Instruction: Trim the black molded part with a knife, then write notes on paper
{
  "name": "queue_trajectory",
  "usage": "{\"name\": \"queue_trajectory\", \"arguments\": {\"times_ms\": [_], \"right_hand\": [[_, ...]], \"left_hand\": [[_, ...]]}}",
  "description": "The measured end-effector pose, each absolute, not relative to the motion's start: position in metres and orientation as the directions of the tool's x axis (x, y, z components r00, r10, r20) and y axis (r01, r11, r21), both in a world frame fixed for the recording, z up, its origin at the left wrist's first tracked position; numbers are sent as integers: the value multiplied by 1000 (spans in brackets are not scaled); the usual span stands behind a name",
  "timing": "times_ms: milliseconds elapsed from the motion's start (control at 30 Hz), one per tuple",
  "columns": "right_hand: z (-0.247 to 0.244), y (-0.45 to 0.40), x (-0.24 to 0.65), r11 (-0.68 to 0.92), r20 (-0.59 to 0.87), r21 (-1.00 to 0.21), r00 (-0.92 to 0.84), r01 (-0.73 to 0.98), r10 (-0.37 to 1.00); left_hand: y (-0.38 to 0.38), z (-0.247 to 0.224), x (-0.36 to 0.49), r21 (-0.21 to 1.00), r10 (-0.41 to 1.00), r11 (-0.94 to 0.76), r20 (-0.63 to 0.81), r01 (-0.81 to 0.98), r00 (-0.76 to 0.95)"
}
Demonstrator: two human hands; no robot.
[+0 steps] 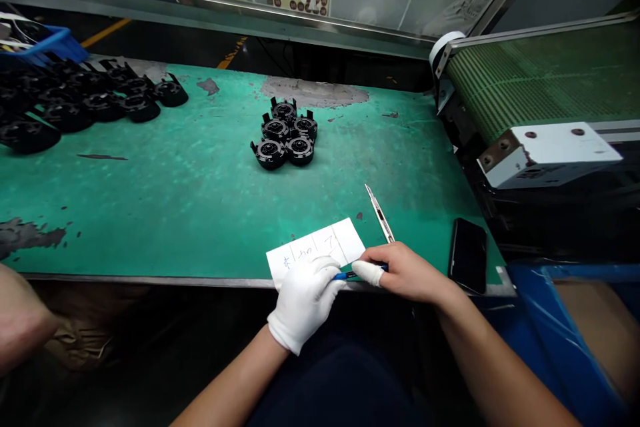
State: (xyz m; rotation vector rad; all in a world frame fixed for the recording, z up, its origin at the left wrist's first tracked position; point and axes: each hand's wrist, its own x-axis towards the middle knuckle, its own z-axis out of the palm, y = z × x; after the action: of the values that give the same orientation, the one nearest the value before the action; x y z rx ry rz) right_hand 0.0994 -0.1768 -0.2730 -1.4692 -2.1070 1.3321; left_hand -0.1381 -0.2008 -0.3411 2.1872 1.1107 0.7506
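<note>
My left hand [303,300], in a white glove, is closed at the table's front edge, over the lower part of a white paper strip [320,244] with handwritten marks and fold lines. Its fingertips meet one end of a blue pen [345,275]. The pen's other end is held by my right hand [400,271], closed, bare except for white covering on a finger or thumb. A utility knife [380,214] lies just beyond my right hand, its tip pointing away. Whether the left fingers also hold the paper is hidden.
Several black round parts [285,133] stand mid-table; more [100,99] are grouped at the left, near a blue bin [63,44]. A phone [468,255] lies at the right edge. A green conveyor [545,73] is at the right. Someone's arm [23,320] shows at the left.
</note>
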Motion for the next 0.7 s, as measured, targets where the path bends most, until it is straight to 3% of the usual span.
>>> {"name": "queue_trajectory", "arguments": {"times_ms": [200,500,700], "right_hand": [[-293,-183,86,-64,-318,-810,-346,582,883],[-295,-183,73,-121,-327,-813,-275,569,904],[-301,-184,81,-220,-341,-883,-245,414,908]], "left_hand": [[-202,-348,-141,692,828,-519,262,501,496],[-204,-357,-144,697,826,-533,305,480,475],[-204,-354,-140,711,861,-485,288,508,419]]}}
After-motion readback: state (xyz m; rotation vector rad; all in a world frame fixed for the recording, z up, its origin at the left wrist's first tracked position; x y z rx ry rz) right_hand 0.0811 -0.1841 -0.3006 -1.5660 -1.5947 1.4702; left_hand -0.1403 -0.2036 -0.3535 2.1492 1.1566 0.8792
